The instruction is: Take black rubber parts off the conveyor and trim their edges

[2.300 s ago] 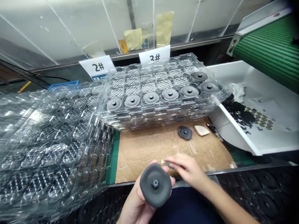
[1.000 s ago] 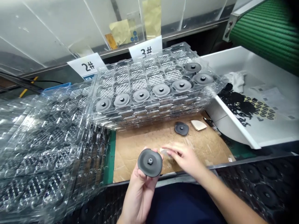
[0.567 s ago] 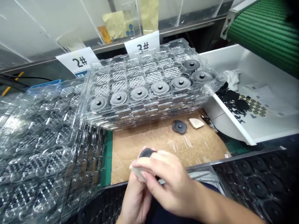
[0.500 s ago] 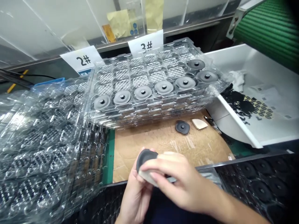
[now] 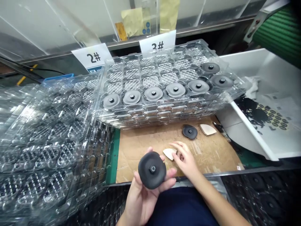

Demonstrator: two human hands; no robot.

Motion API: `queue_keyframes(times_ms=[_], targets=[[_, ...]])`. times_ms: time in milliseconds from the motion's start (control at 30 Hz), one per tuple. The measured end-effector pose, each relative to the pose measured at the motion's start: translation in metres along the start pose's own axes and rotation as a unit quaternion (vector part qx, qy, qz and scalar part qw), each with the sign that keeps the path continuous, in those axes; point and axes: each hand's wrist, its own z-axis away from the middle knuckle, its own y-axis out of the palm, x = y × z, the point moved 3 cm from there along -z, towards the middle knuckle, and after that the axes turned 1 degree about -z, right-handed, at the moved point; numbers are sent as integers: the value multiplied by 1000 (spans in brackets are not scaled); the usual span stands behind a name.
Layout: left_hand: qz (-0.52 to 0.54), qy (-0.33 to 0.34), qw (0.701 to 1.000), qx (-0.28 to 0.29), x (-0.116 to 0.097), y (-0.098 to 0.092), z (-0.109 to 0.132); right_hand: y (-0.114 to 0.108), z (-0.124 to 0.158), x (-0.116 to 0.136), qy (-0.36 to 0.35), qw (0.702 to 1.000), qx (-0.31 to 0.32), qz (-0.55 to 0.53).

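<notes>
In my left hand (image 5: 143,201) is a black rounded-square disc (image 5: 147,177) with a small round stud at its centre. The fingers grip it by the edge, and its stud side faces up toward me. My right hand (image 5: 187,160) pinches a white wedge-shaped pad (image 5: 168,153) between thumb and fingers, low over the cardboard (image 5: 134,144). Whether the pad touches the cardboard I cannot tell. Farther back on the cardboard lie a second black disc (image 5: 193,133) and another pale wedge-shaped pad (image 5: 207,129).
A stack of clear plastic trays (image 5: 150,81) stands behind, discs in its front row and right end. More clear trays (image 5: 47,147) are piled at left. To the right, a white bin (image 5: 287,141) holds black scraps and sticker sheets. Paper signs (image 5: 94,56) stand behind.
My right hand has moved away from the disc to the right, carrying the white pad down toward the cardboard. My left hand has turned the disc so its stud side shows.
</notes>
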Motion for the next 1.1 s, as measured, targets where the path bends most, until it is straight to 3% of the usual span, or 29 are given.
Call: queue_keyframes(times_ms=[67,100,167,200,233,300,467,567,633,733,800,967,1033,1100], targets=[[-174,79,982,-5,-4,-6,-1,-6,12,1,2,1000,1,-8],[-294,137,946,-9,-7,-9,-1,-10,18,3,1,1000,6,-12],[-513,247,822,-3,-10,-9,-2,-18,32,10,0,1000,20,-19],[-584,280,762,10,-10,-7,-3,-22,38,14,-1,999,25,-21],[-628,296,720,26,-8,-6,-4,-25,43,18,-1,999,28,-23],[-659,294,690,53,-4,-2,-6,-33,48,27,-5,999,31,-26],[-671,281,684,52,1,6,-5,-56,40,58,-125,988,86,-5],[-667,241,704,33,-1,8,-4,-65,34,64,-188,974,127,24],[-640,154,752,19,-2,7,-6,-67,32,63,-201,971,125,11],[-540,-31,841,-17,1,1,-9,-63,35,59,-185,978,99,-13],[-493,-90,864,-51,2,-4,-7,-55,38,59,-190,976,103,-14],[-506,-105,844,-143,-7,-29,22,-37,27,41,-247,958,148,-10],[-531,-118,815,-202,-15,-46,49,-34,10,22,-237,962,137,-4],[-563,-125,767,-281,-26,-64,84,-30,-10,1,-217,969,116,3]])
